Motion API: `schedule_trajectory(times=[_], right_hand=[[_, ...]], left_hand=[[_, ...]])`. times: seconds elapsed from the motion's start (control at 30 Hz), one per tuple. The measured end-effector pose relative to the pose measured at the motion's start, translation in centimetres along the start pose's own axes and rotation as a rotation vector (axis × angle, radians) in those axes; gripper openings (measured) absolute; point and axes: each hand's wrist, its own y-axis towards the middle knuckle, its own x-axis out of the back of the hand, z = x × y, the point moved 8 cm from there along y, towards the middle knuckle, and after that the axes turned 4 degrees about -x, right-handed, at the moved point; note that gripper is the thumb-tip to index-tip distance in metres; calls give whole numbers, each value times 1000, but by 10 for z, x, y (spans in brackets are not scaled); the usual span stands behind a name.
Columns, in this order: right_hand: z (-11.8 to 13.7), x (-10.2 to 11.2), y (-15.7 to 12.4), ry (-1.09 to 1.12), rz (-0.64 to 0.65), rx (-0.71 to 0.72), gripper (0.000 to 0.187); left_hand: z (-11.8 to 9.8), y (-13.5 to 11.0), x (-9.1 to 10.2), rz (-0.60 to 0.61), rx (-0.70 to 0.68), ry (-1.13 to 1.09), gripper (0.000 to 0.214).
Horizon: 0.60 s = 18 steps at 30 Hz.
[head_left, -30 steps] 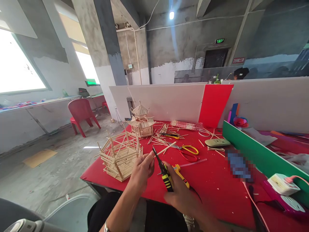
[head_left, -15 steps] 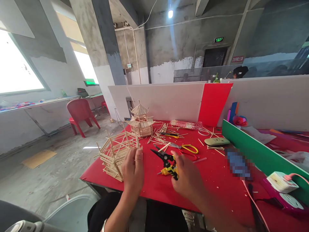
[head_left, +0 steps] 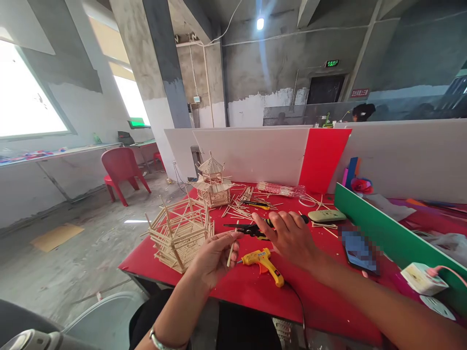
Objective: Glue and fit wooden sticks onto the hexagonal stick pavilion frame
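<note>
My left hand (head_left: pixel 219 255) pinches a short thin wooden stick (head_left: pixel 230 256) between thumb and fingers, tilted slightly off upright. In my right hand (head_left: pixel 292 238) are black-and-yellow pliers (head_left: pixel 250 229), their jaws pointing left. The jaws cross the upper part of the stick; whether they grip it I cannot tell. Below the right hand a yellow glue gun (head_left: pixel 260 257) lies on the red table (head_left: pixel 241 287), nozzle towards the left hand. Left of my hands stands an open, many-sided stick frame (head_left: pixel 178 238) with a slatted floor.
Behind the frame rises a tiered stick pagoda (head_left: pixel 212 182). Loose sticks (head_left: pixel 237 211), a utility knife (head_left: pixel 257 204) and a bagged stick bundle (head_left: pixel 279 188) lie farther back. On the right are a green case (head_left: pixel 326 215), a phone (head_left: pixel 361 250) and a green divider (head_left: pixel 383 226).
My hands have come together, with the stick now visible in the left. The pliers have turned and moved up beside it. The glue gun, partly covered before, shows fully.
</note>
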Motion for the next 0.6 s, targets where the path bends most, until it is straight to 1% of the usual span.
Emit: schedule_trajectory(times=[0.07,0.1,0.13,0.2,0.27,0.33,0.4,0.47,0.53,0.6], right_hand=[[-2,2,0,-58,-20,-17,72],[-4,3,0,-66,-18,-34,74],[-7,3,-1,-56,-7,-62,77],[-18,1,-4,26,43,-167,81],[-31,-8,-11,244,154,-318,84],[-33,-26,-23,605,324,-450,85],[-20,-43,-35,996,504,-524,84],[-1,-51,-43,1291,657,-578,85],[15,-53,-46,1462,751,-624,86],[27,-50,-44,1573,773,-663,82]], left_hand=[[2,-1,5,-31,-9,8,27],[1,0,9,-51,-41,34,32],[-3,0,13,-75,-94,75,36],[-11,0,23,-145,-208,165,45],[-17,1,31,-210,-304,245,47],[-18,3,34,-239,-356,306,47],[-15,6,33,-225,-372,353,46],[-12,9,29,-202,-378,385,46],[-12,11,26,-189,-396,413,44],[-14,10,23,-178,-428,449,40]])
